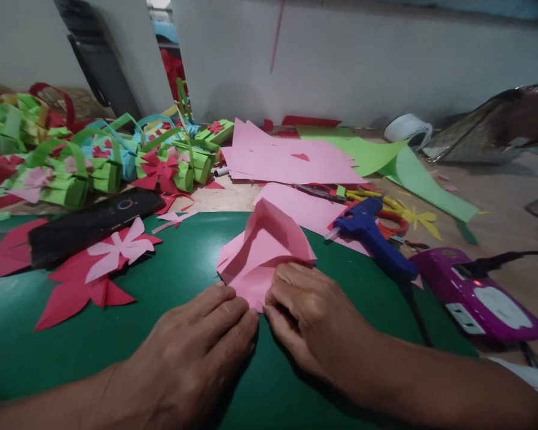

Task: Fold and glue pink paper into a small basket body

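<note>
A piece of pink paper [255, 266], creased and partly folded with its far side standing up, rests on the green board [161, 352] in front of me. At its near left edge, my left hand [197, 340] presses with its fingers held together on the paper. My right hand [309, 316] pinches the near right edge, its fingers curled in. Both hands almost meet at the paper's near corner, and the thumbs and some fingertips are partly hidden. Left of the paper lie pink and red paper flowers [119, 248].
A blue glue gun [370, 233] lies to the right, near orange-handled scissors [394, 222] and a purple power strip [484, 295]. A black phone [94, 224] is at left. Behind stand green paper baskets [67, 185] and pink sheets [291, 152]. A handbag [484, 128] sits far right.
</note>
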A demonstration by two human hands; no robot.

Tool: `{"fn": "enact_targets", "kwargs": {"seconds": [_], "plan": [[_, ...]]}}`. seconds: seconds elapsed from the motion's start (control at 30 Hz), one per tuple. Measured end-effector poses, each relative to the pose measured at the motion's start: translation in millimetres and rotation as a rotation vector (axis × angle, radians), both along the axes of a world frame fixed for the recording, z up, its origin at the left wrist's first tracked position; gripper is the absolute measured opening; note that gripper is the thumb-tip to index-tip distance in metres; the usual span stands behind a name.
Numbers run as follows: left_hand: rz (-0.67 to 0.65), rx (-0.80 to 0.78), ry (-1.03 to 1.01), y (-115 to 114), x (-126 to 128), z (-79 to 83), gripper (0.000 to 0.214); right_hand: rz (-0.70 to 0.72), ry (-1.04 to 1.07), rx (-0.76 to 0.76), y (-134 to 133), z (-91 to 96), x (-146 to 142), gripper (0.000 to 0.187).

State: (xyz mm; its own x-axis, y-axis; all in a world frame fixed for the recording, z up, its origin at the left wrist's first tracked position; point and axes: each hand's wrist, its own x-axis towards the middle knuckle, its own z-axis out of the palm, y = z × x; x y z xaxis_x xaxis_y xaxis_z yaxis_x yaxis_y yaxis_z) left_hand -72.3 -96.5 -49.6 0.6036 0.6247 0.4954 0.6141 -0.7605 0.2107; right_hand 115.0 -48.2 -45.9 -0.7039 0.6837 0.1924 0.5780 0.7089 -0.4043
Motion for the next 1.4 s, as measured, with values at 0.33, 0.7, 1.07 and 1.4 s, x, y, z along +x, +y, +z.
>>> {"fn": "enact_targets", "kwargs": {"seconds": [0.33, 0.7, 1.07, 1.4], "plan": [[0.066, -0.031, 0.151, -4.1, 4.0, -0.1, 0.030, -0.017, -0.036, -0.006, -2.9, 3.9, 1.0, 0.016], [0.030, -0.105, 0.196, -4.0, 1.7, -4.4, 0.028, 0.136, -0.027, 0.188, -0.8, 3.4, 13.2, 0.022], [0.045, -0.178, 0.268, -0.9, 3.3, -6.5, 0.036, 0.376, -0.122, 0.407, -5.6, 4.7, 23.9, 0.033], [0.039, -0.177, 0.283, -2.7, 1.7, -5.7, 0.030, 0.384, -0.112, 0.376, -4.5, 7.5, 33.6, 0.037]]}}
